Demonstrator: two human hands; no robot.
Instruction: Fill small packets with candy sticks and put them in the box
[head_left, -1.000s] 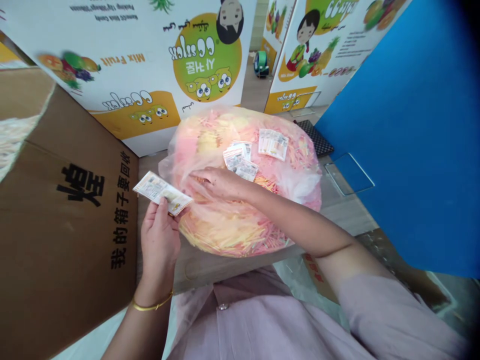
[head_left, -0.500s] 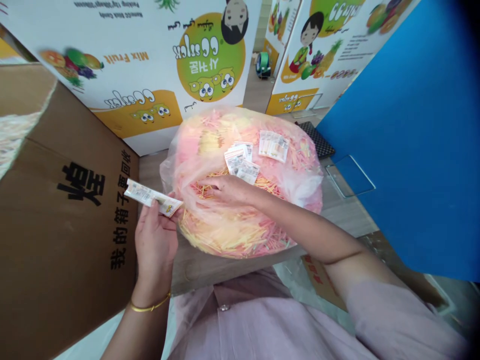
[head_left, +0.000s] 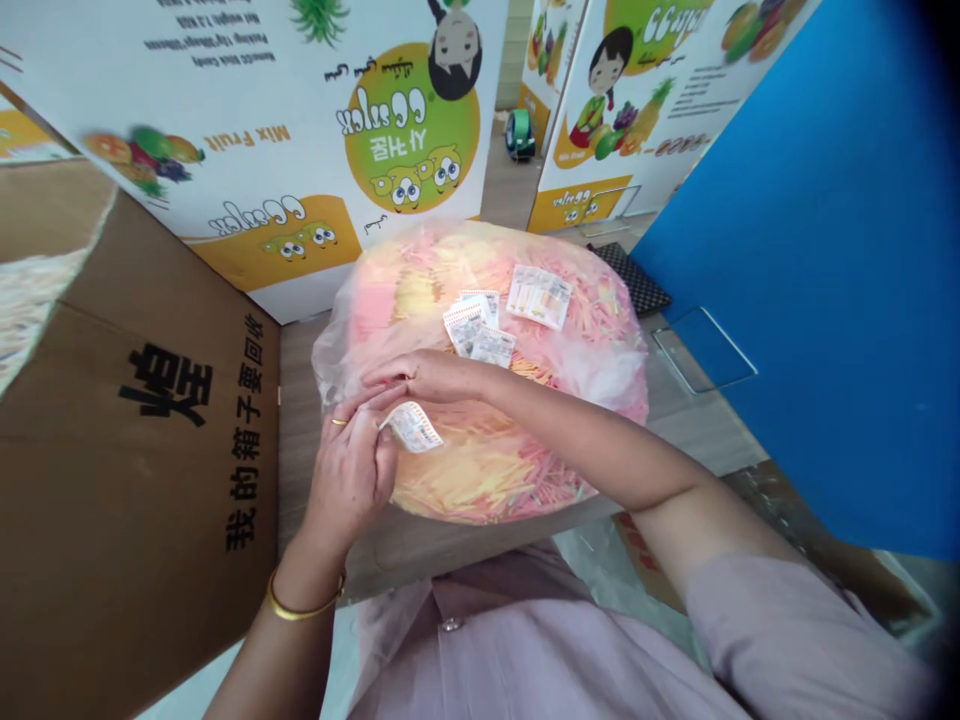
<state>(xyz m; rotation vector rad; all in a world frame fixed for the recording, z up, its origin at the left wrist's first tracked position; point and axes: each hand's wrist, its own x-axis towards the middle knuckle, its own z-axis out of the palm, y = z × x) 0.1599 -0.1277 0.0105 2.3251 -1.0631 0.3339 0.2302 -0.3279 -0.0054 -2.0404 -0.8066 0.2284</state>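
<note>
Left hand [head_left: 349, 475] pinching a printed strip [head_left: 411, 427] over the bag [head_left: 331, 365] of pink and yellow sticks [head_left: 480, 480], right fingers [head_left: 397, 372] pressed together just above. A loose pinch could drop that strip among the sticks!

From where I was working the rig, the head camera gave me a good look down the wearer's front. The top [head_left: 540, 665] was a pale, dusty pink in a soft, slightly creased fabric, and a small round silver button [head_left: 451, 624] sat high on its front, along a folded seam. The right sleeve [head_left: 795, 640] was short and loose, in the same pink, and ended above the elbow. Around the left wrist [head_left: 298, 585] I made out a thin gold bangle [head_left: 301, 612], and a slim gold ring [head_left: 339, 421] showed on one finger of the left hand [head_left: 349, 475].
</note>
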